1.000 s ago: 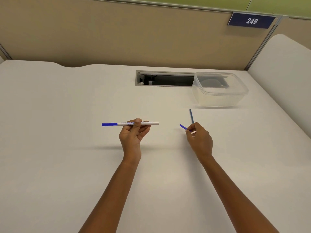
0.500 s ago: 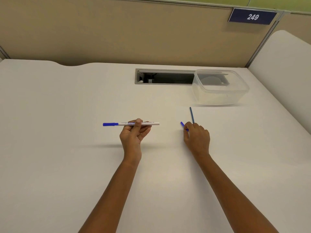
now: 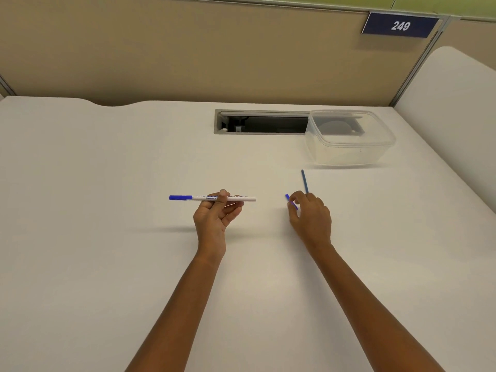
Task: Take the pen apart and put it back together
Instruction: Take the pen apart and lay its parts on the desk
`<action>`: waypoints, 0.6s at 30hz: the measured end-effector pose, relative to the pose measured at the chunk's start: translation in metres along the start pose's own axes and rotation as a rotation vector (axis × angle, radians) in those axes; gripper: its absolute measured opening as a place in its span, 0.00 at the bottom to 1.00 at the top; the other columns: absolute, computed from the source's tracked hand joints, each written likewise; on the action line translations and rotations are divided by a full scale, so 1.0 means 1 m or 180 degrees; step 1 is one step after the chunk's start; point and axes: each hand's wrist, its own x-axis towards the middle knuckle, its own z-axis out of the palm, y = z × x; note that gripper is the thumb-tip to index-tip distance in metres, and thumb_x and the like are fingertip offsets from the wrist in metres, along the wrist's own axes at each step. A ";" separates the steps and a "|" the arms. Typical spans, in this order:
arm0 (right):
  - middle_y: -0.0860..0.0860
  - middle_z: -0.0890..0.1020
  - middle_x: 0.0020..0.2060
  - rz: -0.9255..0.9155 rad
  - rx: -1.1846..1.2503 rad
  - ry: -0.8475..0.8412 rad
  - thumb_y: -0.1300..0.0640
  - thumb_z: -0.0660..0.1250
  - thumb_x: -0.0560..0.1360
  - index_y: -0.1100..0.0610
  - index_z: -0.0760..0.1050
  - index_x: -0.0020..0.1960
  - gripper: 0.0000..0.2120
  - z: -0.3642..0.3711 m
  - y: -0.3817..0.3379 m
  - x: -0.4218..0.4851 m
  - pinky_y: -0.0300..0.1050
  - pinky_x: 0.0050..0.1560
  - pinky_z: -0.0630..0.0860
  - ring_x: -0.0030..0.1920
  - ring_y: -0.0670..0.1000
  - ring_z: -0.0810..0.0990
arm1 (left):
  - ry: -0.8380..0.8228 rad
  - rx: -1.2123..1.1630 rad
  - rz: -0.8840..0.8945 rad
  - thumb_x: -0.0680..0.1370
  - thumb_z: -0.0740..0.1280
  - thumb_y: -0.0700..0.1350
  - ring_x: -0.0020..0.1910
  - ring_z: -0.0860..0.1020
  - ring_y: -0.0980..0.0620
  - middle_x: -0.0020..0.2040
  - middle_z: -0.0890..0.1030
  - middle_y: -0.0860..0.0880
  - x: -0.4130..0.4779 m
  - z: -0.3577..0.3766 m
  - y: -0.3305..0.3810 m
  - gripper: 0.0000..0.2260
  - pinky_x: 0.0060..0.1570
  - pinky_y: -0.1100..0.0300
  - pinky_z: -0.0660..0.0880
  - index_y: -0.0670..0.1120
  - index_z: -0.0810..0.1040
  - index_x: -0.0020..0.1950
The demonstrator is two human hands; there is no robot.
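Left hand [image 3: 212,218] pinched white pen barrel [image 3: 237,198], blue-capped end leftward, level over the desk [image 3: 107,183] centre. Right hand [image 3: 311,218] pinched small blue piece [image 3: 287,197]; thin blue refill [image 3: 304,181] lay just beyond its fingers, toward the far right corner.

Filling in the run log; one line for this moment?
left hand: holds pen barrel, blue cap on | right hand: pinches small blue piece | thin blue refill: beyond it, grip unclear

Left hand [image 3: 212,220] and right hand [image 3: 312,220] are bare (forearms too).
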 end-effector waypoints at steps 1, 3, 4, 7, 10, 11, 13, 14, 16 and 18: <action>0.56 0.80 0.41 0.0131 0.0342 -0.0046 0.59 0.62 0.74 0.58 0.75 0.47 0.05 -0.002 -0.004 0.000 0.50 0.41 0.73 0.41 0.57 0.77 | -0.0014 0.0048 -0.0032 0.77 0.63 0.40 0.33 0.83 0.53 0.30 0.84 0.52 0.000 0.000 -0.001 0.06 0.34 0.65 0.79 0.44 0.76 0.40; 0.53 0.81 0.41 0.0512 0.1163 -0.0346 0.58 0.62 0.74 0.56 0.75 0.45 0.04 -0.008 -0.014 0.002 0.46 0.43 0.73 0.41 0.52 0.78 | -0.0030 0.0144 -0.0106 0.76 0.63 0.40 0.33 0.83 0.54 0.30 0.83 0.53 0.000 0.000 -0.004 0.06 0.34 0.66 0.79 0.44 0.77 0.41; 0.52 0.81 0.40 0.0684 0.1549 -0.0575 0.57 0.62 0.74 0.55 0.75 0.43 0.04 -0.012 -0.019 0.004 0.45 0.43 0.73 0.40 0.51 0.78 | -0.0039 0.0196 -0.0150 0.76 0.64 0.40 0.33 0.83 0.54 0.31 0.83 0.53 0.000 0.000 -0.005 0.05 0.34 0.66 0.79 0.44 0.77 0.41; 0.50 0.82 0.35 0.0969 0.2345 -0.1337 0.55 0.62 0.75 0.53 0.76 0.39 0.07 -0.026 -0.036 0.008 0.38 0.38 0.71 0.35 0.47 0.78 | -0.0073 0.0413 -0.0290 0.76 0.65 0.41 0.34 0.82 0.54 0.33 0.83 0.51 0.001 0.000 -0.008 0.04 0.36 0.66 0.80 0.44 0.77 0.42; 0.46 0.80 0.32 0.1010 0.2622 -0.1694 0.52 0.60 0.76 0.50 0.77 0.36 0.12 -0.034 -0.048 0.009 0.38 0.35 0.70 0.32 0.43 0.78 | -0.0165 0.0674 -0.0424 0.76 0.65 0.42 0.38 0.81 0.52 0.38 0.83 0.48 0.001 0.001 -0.010 0.03 0.38 0.65 0.79 0.44 0.77 0.43; 0.45 0.80 0.32 0.1014 0.2673 -0.1762 0.51 0.60 0.77 0.50 0.77 0.36 0.13 -0.035 -0.050 0.009 0.37 0.35 0.70 0.31 0.41 0.78 | -0.0177 0.0751 -0.0463 0.75 0.65 0.42 0.38 0.81 0.52 0.40 0.82 0.48 0.002 0.002 -0.010 0.03 0.38 0.65 0.79 0.44 0.77 0.43; 0.46 0.80 0.32 0.0988 0.2740 -0.1931 0.50 0.60 0.77 0.50 0.78 0.37 0.13 -0.038 -0.053 0.009 0.37 0.35 0.69 0.29 0.39 0.78 | -0.0215 0.0902 -0.0525 0.75 0.66 0.42 0.40 0.80 0.51 0.42 0.81 0.47 0.003 0.002 -0.010 0.03 0.38 0.65 0.79 0.44 0.77 0.44; 0.46 0.81 0.32 0.0950 0.2726 -0.2021 0.49 0.61 0.76 0.51 0.79 0.38 0.12 -0.038 -0.053 0.008 0.37 0.36 0.69 0.29 0.39 0.78 | -0.0245 0.0987 -0.0562 0.75 0.66 0.43 0.41 0.80 0.50 0.43 0.80 0.46 0.003 0.002 -0.010 0.03 0.39 0.65 0.79 0.43 0.77 0.44; 0.46 0.81 0.33 0.0833 0.2612 -0.2173 0.49 0.62 0.76 0.52 0.79 0.39 0.11 -0.040 -0.053 0.008 0.37 0.36 0.69 0.31 0.39 0.78 | -0.0322 0.1155 -0.0647 0.75 0.66 0.43 0.44 0.79 0.47 0.46 0.80 0.43 0.004 0.003 -0.010 0.04 0.42 0.62 0.78 0.43 0.77 0.46; 0.45 0.82 0.33 0.0699 0.2521 -0.2289 0.51 0.64 0.75 0.51 0.79 0.38 0.10 -0.040 -0.053 0.007 0.37 0.36 0.68 0.31 0.38 0.77 | -0.0411 0.1343 -0.0694 0.75 0.67 0.44 0.48 0.79 0.45 0.48 0.79 0.42 0.005 0.004 -0.011 0.04 0.46 0.59 0.77 0.43 0.77 0.46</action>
